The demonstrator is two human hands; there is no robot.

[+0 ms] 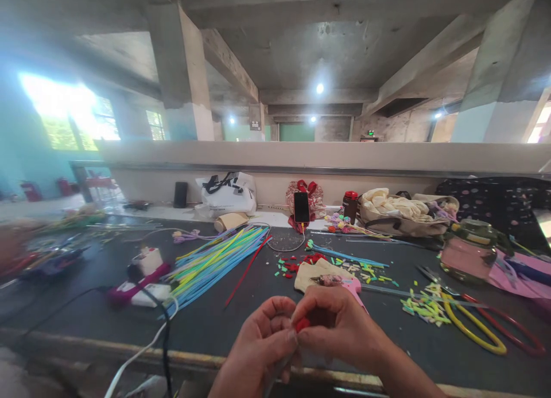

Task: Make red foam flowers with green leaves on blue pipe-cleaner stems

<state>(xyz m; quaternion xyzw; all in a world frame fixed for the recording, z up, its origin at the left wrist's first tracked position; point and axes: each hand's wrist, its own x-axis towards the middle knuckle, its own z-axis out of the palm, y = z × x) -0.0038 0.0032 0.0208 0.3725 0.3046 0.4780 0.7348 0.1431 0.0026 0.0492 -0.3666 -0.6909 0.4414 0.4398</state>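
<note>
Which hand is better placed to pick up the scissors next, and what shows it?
The right hand, probably: the scissors lie off to the right, nearer it than the left hand. Both hands meet at a small red piece, which the right may need to release.

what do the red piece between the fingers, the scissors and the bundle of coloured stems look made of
Red piece: matte, perhaps fabric or chenille; the fingers hide most of it.
Scissors: probably metal blades, from their grey sheen; handles likely smooth plastic, evenly coloured.
Bundle of coloured stems: matte, soft-edged, possibly chenille-covered wire; core not visible.
</note>
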